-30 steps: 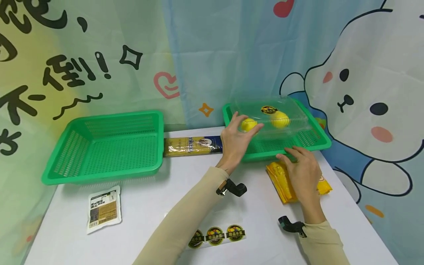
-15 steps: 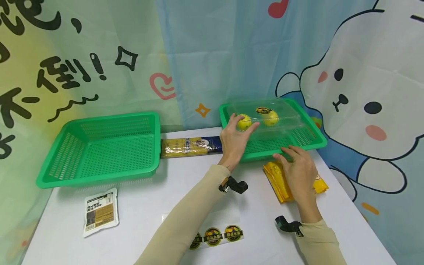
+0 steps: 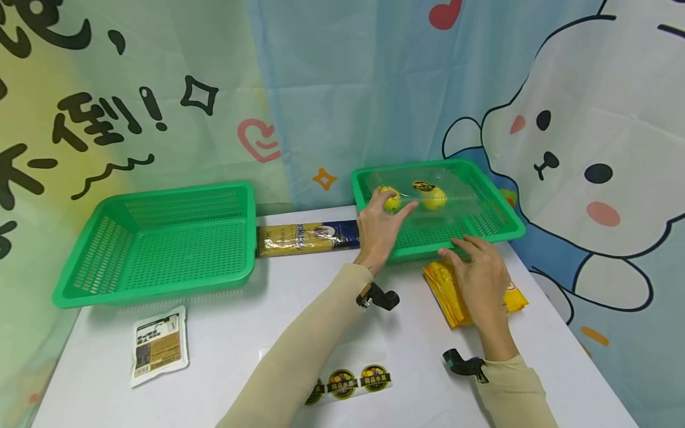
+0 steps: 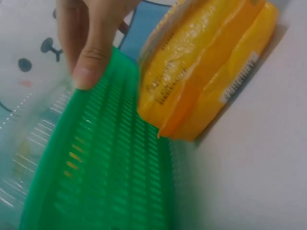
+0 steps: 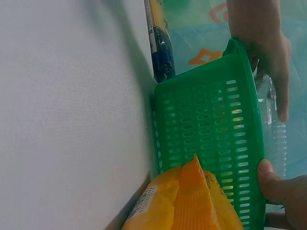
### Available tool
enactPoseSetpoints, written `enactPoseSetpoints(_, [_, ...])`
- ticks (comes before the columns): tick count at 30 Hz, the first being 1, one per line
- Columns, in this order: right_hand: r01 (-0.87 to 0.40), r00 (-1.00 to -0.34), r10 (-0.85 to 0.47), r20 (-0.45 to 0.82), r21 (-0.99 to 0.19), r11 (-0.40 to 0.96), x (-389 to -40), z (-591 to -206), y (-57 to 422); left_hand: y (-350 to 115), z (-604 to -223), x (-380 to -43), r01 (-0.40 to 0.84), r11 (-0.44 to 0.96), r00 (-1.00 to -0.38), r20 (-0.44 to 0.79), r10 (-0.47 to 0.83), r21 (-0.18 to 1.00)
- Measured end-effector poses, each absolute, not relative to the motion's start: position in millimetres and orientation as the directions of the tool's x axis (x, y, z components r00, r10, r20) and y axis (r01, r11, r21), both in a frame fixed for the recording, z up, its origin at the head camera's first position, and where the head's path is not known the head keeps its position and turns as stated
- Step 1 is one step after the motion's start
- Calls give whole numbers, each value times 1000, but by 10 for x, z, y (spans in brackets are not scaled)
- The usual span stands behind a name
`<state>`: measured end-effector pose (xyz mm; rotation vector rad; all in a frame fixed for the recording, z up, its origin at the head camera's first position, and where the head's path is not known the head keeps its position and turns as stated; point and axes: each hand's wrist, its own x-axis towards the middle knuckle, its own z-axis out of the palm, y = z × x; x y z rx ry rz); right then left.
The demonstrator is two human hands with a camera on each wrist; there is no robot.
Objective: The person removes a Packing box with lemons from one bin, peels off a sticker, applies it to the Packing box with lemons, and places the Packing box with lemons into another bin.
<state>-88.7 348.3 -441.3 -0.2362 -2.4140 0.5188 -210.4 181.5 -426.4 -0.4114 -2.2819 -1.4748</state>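
Observation:
A clear plastic fruit box [image 3: 455,199] with two yellow, lemon-like fruits [image 3: 434,199] inside sits within the right green basket [image 3: 511,229]. A round black and yellow sticker [image 3: 424,186] is on its lid. My left hand [image 3: 379,229] holds the box at its left end, thumb and fingers bent around it; in the right wrist view one finger runs along the box's side. My right hand [image 3: 481,276] pinches the basket's near rim, its thumb [image 5: 269,175] on the outside and the other fingers partly hidden behind the rim.
A yellow packet [image 3: 448,294] lies under my right hand, against the basket's front. A gold and blue pasta packet [image 3: 305,236] lies between the right basket and another green basket [image 3: 160,244]. A white and brown pouch [image 3: 159,346] and a sticker sheet [image 3: 355,383] lie nearer.
The clear box has sunk slightly lower into the right basket with my left hand on it. My right hand stays at the near rim. The whole view has shifted a little.

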Motion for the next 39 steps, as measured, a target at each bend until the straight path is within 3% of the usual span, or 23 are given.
enactPoseSetpoints(26, [51,-787,295,542,-418,907,-900,-4395,3475,1862,-4262,-2130,368,676,-927,305,217,638])
enactPoseSetpoints(39, [58,-789,294,539,-411,910,-883,-4380,3469,1908,-4259,-2149,405,702,-914,242,325,586])
